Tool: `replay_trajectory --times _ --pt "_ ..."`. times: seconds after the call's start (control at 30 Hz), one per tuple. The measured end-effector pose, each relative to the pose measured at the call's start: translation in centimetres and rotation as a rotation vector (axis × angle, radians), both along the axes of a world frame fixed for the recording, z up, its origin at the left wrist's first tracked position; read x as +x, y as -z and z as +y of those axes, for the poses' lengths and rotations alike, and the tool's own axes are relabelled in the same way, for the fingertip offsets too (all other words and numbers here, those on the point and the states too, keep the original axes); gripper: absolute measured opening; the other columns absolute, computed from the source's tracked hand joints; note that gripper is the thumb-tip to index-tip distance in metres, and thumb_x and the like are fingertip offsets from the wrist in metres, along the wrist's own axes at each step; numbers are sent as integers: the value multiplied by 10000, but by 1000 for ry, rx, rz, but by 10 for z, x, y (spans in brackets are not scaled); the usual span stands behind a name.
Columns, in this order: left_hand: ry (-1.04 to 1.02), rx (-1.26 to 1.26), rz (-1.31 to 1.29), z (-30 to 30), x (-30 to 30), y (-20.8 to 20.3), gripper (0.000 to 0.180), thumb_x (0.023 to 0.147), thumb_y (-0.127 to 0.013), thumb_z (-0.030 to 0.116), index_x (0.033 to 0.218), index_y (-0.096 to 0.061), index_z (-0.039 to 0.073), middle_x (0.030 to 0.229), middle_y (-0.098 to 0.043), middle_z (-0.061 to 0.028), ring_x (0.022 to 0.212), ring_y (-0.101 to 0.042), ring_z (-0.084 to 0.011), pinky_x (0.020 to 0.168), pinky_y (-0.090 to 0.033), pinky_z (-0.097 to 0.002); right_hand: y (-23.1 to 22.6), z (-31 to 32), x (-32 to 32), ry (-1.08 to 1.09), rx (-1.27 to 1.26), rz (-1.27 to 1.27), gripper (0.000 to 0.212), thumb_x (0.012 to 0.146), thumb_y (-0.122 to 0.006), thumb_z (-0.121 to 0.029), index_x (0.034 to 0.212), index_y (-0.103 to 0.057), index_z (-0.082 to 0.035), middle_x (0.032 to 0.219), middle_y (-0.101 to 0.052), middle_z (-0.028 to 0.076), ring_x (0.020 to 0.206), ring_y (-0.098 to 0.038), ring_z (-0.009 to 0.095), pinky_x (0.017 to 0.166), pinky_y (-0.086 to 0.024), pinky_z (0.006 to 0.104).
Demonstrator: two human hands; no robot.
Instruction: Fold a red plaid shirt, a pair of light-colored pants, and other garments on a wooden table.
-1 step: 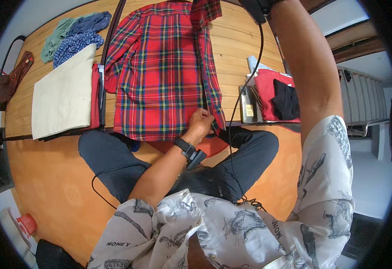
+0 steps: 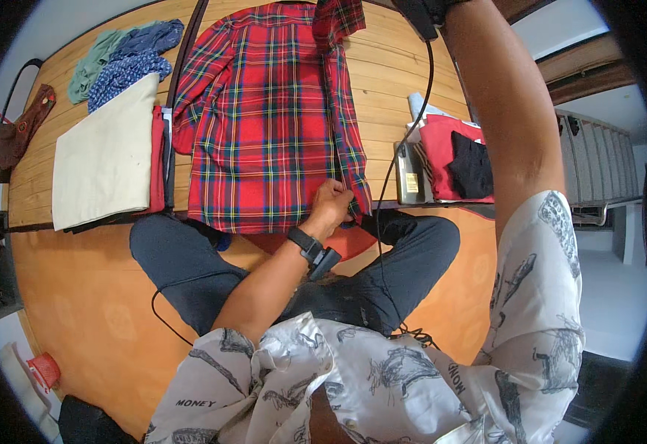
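A red plaid shirt (image 2: 264, 118) lies spread flat on a wooden table (image 2: 390, 81), collar away from me. My left hand (image 2: 331, 203), with a black wrist band and a small black device, is closed on the shirt's right front edge close to the hem, at the table's near edge. My right forearm (image 2: 508, 111) stretches up past the top of the picture, where a black wrist device with a cable shows. The right hand itself is out of view. I sit cross-legged in dark trousers (image 2: 183, 251).
Left of the shirt lie a folded cream cloth (image 2: 105, 155) over a red piece, green and blue garments (image 2: 120, 55), and a brown bag (image 2: 20, 126). On the right are red cloth (image 2: 442, 144), a black item (image 2: 471, 169) and a dark box (image 2: 410, 174). A red cup (image 2: 42, 368) stands on the floor.
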State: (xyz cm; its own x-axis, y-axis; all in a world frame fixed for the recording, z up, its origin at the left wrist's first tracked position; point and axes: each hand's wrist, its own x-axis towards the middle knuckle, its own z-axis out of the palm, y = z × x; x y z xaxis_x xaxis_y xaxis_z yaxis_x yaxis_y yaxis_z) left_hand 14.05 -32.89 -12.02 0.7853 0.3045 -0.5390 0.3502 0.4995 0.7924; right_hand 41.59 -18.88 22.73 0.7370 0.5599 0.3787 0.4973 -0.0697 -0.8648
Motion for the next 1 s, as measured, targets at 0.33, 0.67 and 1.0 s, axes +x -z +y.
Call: replay_trajectory --times 0.33,0.67,1.0 --pt "-28 449 -9 -5 -1 8 269 892 -621 125 1109 -534 -8 805 -634 -139 743 -653 -274 661 -500 -434 69 -67 -14 163 354 460 332 1011 -380 -194 833 -602 -24 748 -632 117 611 -597 212 532 -484 366" --pt "-50 686 -15 22 -20 23 374 844 -676 153 1146 -523 -6 840 -675 -179 807 -678 -353 754 -523 -465 250 -200 -153 215 333 1108 275 1040 -397 -195 1135 -607 -43 1026 -667 90 893 -659 234 812 -570 430" --pt "-106 282 52 25 -11 -4 361 984 -595 367 1046 -640 14 898 -652 -73 680 -612 -151 578 -516 -304 307 -239 -182 144 -12 1286 193 994 -453 -116 1105 -585 -31 940 -657 75 698 -620 153 637 -598 348"
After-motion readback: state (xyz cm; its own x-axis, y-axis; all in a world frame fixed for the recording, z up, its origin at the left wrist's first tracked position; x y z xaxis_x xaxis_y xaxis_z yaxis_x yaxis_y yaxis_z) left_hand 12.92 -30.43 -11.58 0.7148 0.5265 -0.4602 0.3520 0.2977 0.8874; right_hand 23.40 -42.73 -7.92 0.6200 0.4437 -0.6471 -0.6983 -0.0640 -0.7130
